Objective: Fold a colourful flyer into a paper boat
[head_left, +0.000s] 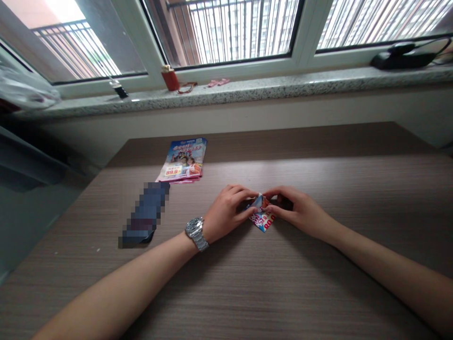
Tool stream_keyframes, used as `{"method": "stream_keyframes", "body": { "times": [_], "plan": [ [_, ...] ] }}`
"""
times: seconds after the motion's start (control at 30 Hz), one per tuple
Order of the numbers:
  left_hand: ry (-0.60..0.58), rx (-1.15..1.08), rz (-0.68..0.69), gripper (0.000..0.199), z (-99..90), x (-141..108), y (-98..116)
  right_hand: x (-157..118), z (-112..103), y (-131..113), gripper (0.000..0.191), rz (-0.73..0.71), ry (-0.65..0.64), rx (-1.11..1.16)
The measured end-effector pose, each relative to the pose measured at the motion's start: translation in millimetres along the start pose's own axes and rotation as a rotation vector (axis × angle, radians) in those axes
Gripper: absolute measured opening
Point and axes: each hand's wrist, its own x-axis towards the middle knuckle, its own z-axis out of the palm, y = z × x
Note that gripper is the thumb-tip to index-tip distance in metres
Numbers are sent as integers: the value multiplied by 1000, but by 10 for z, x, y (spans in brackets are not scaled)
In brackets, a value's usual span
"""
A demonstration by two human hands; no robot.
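One small folded paper [263, 221], printed in blue, white, red and yellow, on your brown wood-grain table [247, 293], one corner pointing towards you; your left hand [224, 212], metal watch [197, 233] at the wrist, pinches its left side between thumb and fingers; your right hand [300, 210] pinches its right side likewise, both forefingers close together at its far corner; one stack of printed leaflets [184, 160], near the table's far edge; one dark oblong object [146, 212], pixelated, left of your left hand, its far end just beside the stack; on the speckled sill [262, 89] beyond, one red container [171, 80], pale-topped, some pink pieces [218, 83] and, far right, one black device [403, 60]
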Motion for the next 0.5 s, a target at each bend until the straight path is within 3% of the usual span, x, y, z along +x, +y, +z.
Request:
{"method": "stream_keyframes", "body": {
  "times": [0.27, 0.5],
  "plan": [
    [36, -279, -76, 31, -2, -11, 52, -31, -3, -83, 30, 69, 25, 116],
    [40, -406, -62, 30, -22, -14, 79, -47, 21, -97, 33, 148, -46, 344]
  ]
}}
